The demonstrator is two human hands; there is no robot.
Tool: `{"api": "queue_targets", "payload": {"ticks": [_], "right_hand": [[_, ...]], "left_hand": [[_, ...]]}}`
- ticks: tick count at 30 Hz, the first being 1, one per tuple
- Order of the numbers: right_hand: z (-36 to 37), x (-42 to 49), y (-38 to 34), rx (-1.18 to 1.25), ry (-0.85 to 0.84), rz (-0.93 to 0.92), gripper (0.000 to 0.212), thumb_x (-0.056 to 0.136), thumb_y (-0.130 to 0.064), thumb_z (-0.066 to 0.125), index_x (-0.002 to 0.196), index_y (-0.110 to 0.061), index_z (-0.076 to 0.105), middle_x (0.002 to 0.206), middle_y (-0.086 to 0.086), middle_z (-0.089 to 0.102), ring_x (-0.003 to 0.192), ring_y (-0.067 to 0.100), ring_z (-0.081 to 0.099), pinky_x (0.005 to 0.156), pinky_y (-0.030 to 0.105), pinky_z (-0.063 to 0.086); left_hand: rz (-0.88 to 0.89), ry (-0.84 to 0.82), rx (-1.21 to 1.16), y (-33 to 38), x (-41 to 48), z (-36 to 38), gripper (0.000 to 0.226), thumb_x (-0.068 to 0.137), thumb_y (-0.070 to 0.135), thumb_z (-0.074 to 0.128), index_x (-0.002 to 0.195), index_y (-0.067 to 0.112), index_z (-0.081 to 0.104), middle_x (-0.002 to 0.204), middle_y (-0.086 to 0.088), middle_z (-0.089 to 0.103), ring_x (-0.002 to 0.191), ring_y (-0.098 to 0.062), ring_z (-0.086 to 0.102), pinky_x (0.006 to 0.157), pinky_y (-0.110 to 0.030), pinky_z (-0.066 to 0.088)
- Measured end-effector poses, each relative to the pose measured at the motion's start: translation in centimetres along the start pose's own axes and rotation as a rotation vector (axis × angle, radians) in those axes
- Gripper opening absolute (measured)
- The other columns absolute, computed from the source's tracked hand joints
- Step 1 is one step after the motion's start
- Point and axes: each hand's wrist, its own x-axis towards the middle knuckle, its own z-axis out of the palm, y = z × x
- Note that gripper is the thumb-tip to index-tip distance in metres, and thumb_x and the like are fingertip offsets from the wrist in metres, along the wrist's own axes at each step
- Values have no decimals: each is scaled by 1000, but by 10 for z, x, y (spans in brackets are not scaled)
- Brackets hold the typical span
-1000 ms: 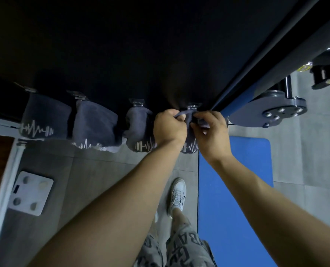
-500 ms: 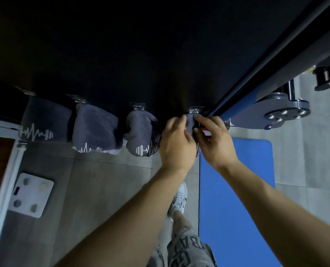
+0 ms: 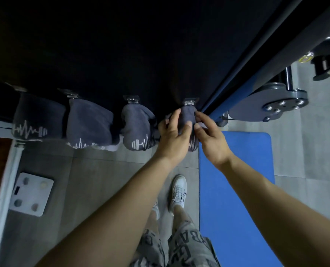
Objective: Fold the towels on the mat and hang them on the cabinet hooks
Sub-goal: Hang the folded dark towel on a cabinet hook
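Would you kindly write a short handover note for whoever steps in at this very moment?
Left hand: grips the fourth towel from its left side, thumb on the front.
Right hand: pinches its right edge.
Things: that towel is up at the rightmost hook on the cabinet. Three towels hang on the hooks to its left. The mat lies on the floor, right.
Done: three hung.
Left: probably check the fourth is caught on its hook, then let go.
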Motion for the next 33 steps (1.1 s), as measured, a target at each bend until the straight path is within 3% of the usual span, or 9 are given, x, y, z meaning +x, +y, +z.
{"api": "queue_targets", "payload": {"ticks": [2,5,10,13,16,21,24,27,33], "right_hand": [[2,-2,1,60,-30,25,36,97,-37,51,128,-55,55,143,-6,53,130,9,54,112,41,44],[4,-4,1,159,-93,51,36,107,-22,42,137,-42,48,141,-10,57,126,2,56,108,28,46],[1,1,3,174,-68,66,35,107,-19,43,139,-31,51,133,-12,61,119,-2,59,101,18,47],[0,-3,2,125,-62,50,38,106,-20,47,143,-28,50,131,-13,61,119,-6,58,97,13,46],[-7,-11,3,17,-44,8,39,105,-23,49,143,-29,49,130,-15,61,117,-10,57,94,10,46],[-29,-38,22,-305,138,-43,39,101,-28,50,141,-28,50,132,-9,59,119,3,55,102,27,45],[-46,-69,43,-551,219,-39,43,97,-24,57,140,-22,51,131,-1,60,122,18,55,100,35,45],[-61,-116,71,-780,278,76,50,93,-34,64,139,-18,54,129,7,61,117,33,56,97,45,45],[-55,-248,115,-807,494,393,54,91,-49,63,138,-24,56,137,1,55,123,29,52,98,45,40]], "left_hand": [[5,6,-47,-1,3,0,57,101,48,49,154,39,28,156,0,29,138,-16,40,99,-18,29],[-40,8,-143,1,6,8,53,105,43,44,153,33,25,135,1,52,102,-7,58,75,-8,43],[-119,-65,-157,-3,11,12,68,105,46,44,161,28,10,158,-5,38,138,-19,45,104,-30,39],[-90,-84,-11,-2,8,6,79,96,59,50,160,29,15,160,-4,36,143,-21,40,115,-37,35],[11,-1,278,7,2,-2,76,90,63,48,155,29,27,155,-5,39,140,-27,41,114,-48,37],[385,131,617,29,-14,-18,44,99,33,52,142,22,50,141,-3,47,130,-25,47,105,-40,44],[605,18,774,44,-11,-16,36,97,31,52,130,19,61,130,-3,53,121,-26,50,101,-44,45],[717,-176,913,66,-10,2,34,98,37,53,127,22,62,127,-2,55,120,-26,50,101,-43,43],[957,-525,1263,75,-43,79,45,98,51,49,134,26,53,130,-4,52,122,-30,49,103,-45,39]]}}
